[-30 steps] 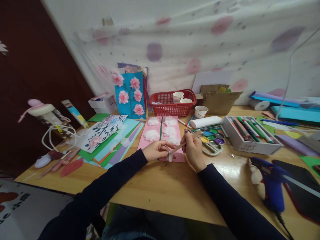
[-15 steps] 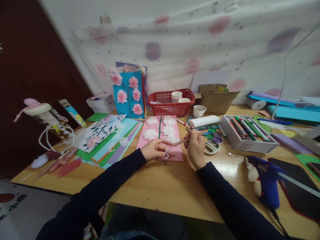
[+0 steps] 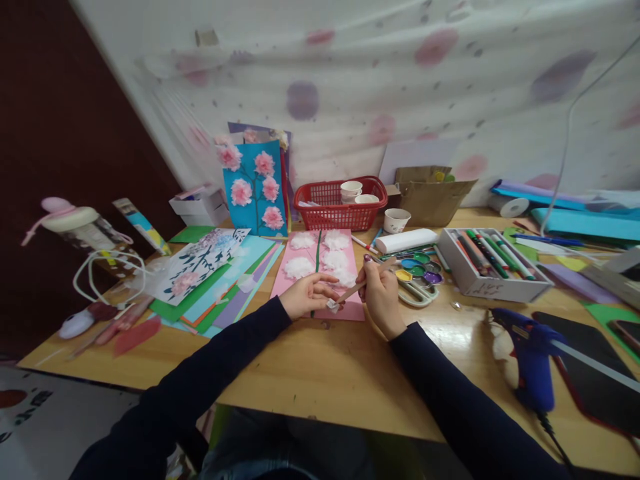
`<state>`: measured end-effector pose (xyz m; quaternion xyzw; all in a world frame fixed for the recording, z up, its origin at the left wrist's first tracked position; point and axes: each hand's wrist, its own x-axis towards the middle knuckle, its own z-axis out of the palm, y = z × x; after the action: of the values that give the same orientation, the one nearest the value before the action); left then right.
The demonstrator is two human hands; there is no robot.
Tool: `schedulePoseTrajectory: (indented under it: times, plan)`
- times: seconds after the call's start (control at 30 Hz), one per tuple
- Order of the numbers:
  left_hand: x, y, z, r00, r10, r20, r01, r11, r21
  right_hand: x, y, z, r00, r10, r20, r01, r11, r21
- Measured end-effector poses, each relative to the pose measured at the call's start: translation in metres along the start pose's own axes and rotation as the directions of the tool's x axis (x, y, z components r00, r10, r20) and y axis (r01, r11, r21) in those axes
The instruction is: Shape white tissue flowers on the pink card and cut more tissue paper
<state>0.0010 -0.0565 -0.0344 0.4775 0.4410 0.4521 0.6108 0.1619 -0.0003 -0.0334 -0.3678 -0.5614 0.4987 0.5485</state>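
head view: the stick is gripped by the right hand, long axis pointed toward eight o'clock; paper is pinched by the left hand.

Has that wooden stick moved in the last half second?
Yes. Judged against the pink card, the tip of the wooden stick has shifted left and nearer the person, to the white scrap at the left hand.

Card before basket; paper stack left, marker box right.
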Motion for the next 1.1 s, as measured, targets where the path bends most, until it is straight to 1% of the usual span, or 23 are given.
schedulePoseTrajectory:
  times: [0.1,0.27,0.33,0.4,0.47,0.53,0.6,0.63,0.7,0.77,0.87,0.93,1.0,1.1]
  plan:
    - [-0.001,0.003,0.001,0.999,-0.019,-0.026,0.017,0.998,-0.056,0.0,-0.001,0.0,1.0,-0.003,0.005,0.003,1.0,-0.008]
    - [-0.003,0.008,0.005,0.988,-0.12,-0.093,0.105,0.983,-0.151,0.0,0.0,-0.001,1.0,-0.015,0.005,0.015,1.0,-0.019]
    - [-0.004,0.008,0.007,0.987,-0.115,-0.11,0.098,0.984,-0.147,-0.001,0.0,0.0,1.0,-0.019,0.012,0.02,1.0,-0.021]
    - [-0.004,0.007,0.007,0.989,-0.082,-0.125,0.066,0.989,-0.131,-0.001,-0.001,0.001,1.0,-0.024,0.013,0.024,0.999,-0.022]
    - [-0.003,0.006,0.006,0.988,-0.053,-0.148,0.036,0.992,-0.119,0.001,-0.001,-0.001,0.999,-0.044,-0.03,0.043,0.999,-0.023]
    - [-0.001,0.005,0.002,0.983,-0.029,-0.183,0.01,0.994,-0.104,0.005,0.001,-0.006,0.988,-0.095,-0.126,0.088,0.994,-0.06]
    - [0.0,0.004,-0.002,0.976,-0.005,-0.217,-0.014,0.996,-0.083,0.012,0.005,-0.012,0.963,-0.186,-0.196,0.15,0.971,-0.185]
    - [0.001,0.004,-0.004,0.973,0.008,-0.232,-0.025,0.997,-0.07,0.015,0.008,-0.016,0.951,-0.237,-0.197,0.18,0.946,-0.269]
    - [0.001,0.004,-0.007,0.968,0.035,-0.248,-0.046,0.998,-0.041,0.021,0.013,-0.022,0.936,-0.316,-0.157,0.228,0.881,-0.413]
    - [0.001,0.004,-0.008,0.967,0.073,-0.244,-0.075,0.997,0.002,0.025,0.018,-0.025,0.929,-0.356,-0.102,0.261,0.825,-0.501]
    - [0.001,0.008,-0.005,0.971,0.141,-0.196,-0.128,0.989,0.074,0.027,0.021,-0.024,0.929,-0.367,-0.042,0.276,0.765,-0.582]
    - [0.003,0.011,-0.002,0.973,0.171,-0.157,-0.151,0.98,0.131,0.027,0.021,-0.023,0.934,-0.358,-0.018,0.274,0.746,-0.607]
    - [0.007,0.013,0.002,0.971,0.192,-0.145,-0.16,0.966,0.205,0.027,0.021,-0.023,0.938,-0.347,-0.014,0.269,0.752,-0.601]
    - [0.018,0.014,0.007,0.96,0.223,-0.172,-0.158,0.933,0.324,0.028,0.02,-0.023,0.945,-0.327,-0.028,0.251,0.775,-0.58]
